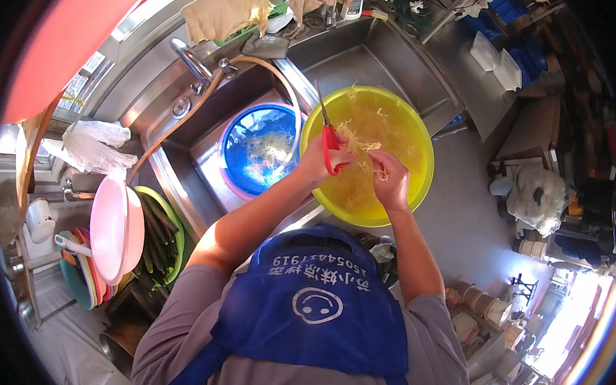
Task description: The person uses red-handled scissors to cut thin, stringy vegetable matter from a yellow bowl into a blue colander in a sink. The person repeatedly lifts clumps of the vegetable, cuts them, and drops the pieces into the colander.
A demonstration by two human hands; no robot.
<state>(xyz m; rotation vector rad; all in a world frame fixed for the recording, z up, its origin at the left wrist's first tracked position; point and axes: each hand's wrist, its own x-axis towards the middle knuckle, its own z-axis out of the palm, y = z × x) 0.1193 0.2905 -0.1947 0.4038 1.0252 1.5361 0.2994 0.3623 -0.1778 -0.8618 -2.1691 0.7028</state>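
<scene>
Red-handled scissors [330,145] are gripped in my left hand [325,160], the blades pointing away from me and up over the basin's left rim. My right hand [391,177] pinches pale, stringy strands [384,174] between thumb and fingers. A tangled clump of the same strands [359,142] lies between the two hands. Below both hands is a large yellow plastic basin [425,161] holding liquid and more pale strands. To its left, a blue basket [232,144] with a whitish stringy heap [271,155] sits within a pink basin [223,175].
A steel double sink [361,57] surrounds the work. A faucet [193,61] and a tan hose [160,136] reach over the left bowl, the hose end in the blue basket. Pink basins [114,226] and a green basin of dark long vegetables [159,233] stand at left.
</scene>
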